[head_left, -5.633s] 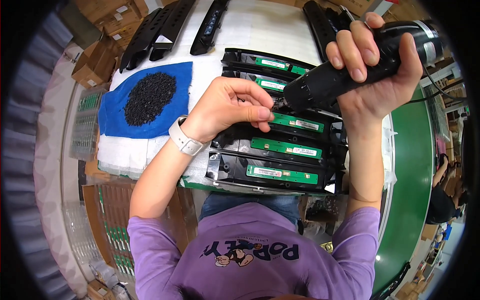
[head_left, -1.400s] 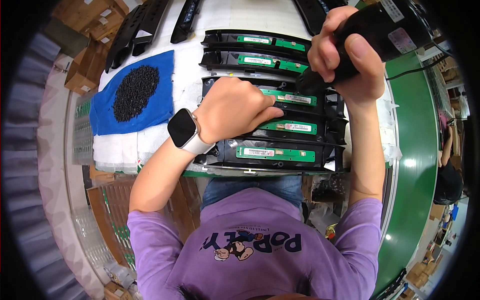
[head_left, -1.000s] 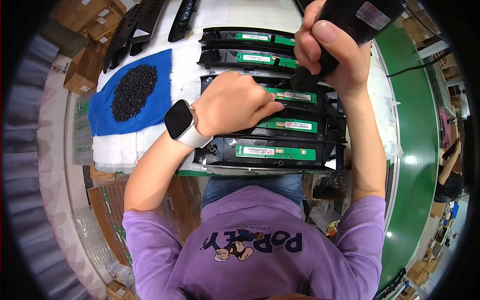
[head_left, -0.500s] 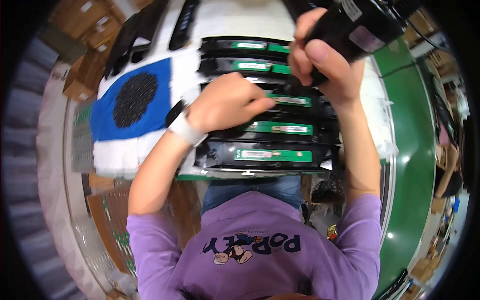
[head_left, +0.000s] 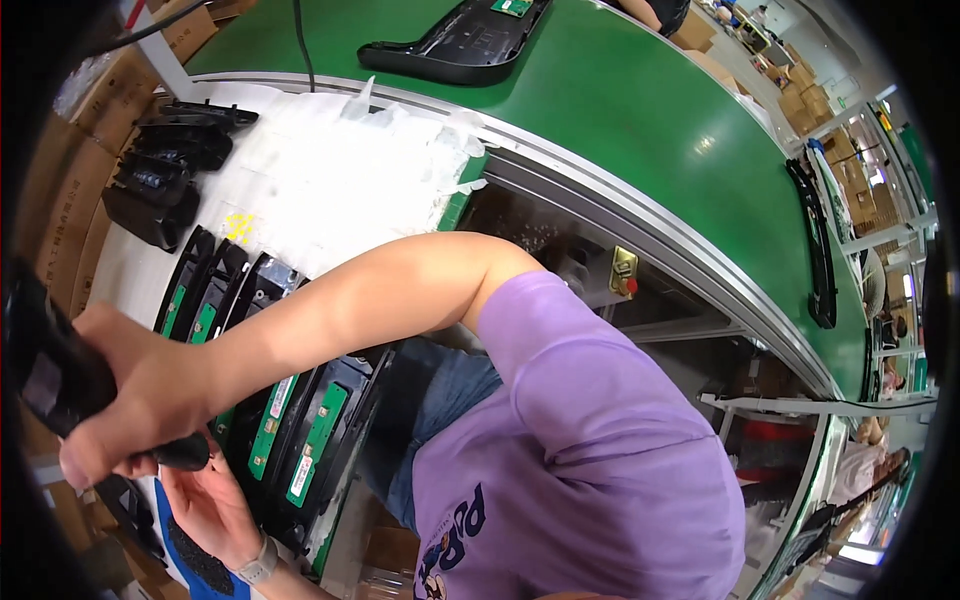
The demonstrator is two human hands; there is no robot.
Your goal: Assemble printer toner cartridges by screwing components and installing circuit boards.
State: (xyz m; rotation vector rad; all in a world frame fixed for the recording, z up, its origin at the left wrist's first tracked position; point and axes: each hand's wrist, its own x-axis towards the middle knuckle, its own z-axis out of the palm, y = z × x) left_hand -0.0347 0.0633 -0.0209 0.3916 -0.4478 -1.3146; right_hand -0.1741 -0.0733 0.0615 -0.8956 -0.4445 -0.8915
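At the far left, my right hand (head_left: pixel 150 375) is wrapped round a black electric screwdriver (head_left: pixel 60 370), whose rounded nose points toward my left hand. My left hand (head_left: pixel 210 505) is just below that nose, palm partly showing and fingers drawn together. Its fingertips are partly hidden, and what they pinch is too small to make out. Beneath my right forearm lie several long black housings (head_left: pixel 345 400) side by side, each with a narrow green circuit board (head_left: pixel 318 440). By my left wrist is a blue cloth (head_left: pixel 167 520) bearing a heap of small black screws (head_left: pixel 200 560).
Black plastic parts (head_left: pixel 155 205) stand on the white-covered table (head_left: pixel 330 150), near small yellow pieces (head_left: pixel 238 228). Beyond a metal rail runs a green conveyor belt (head_left: pixel 640 120) carrying a large black housing (head_left: pixel 460 45). Cartons (head_left: pixel 70 220) are stacked at left.
The view has swung to the right, bringing the green belt across the top. My hands have come together, the left one now at the screwdriver's nose. The screwdriver stays in my right hand.
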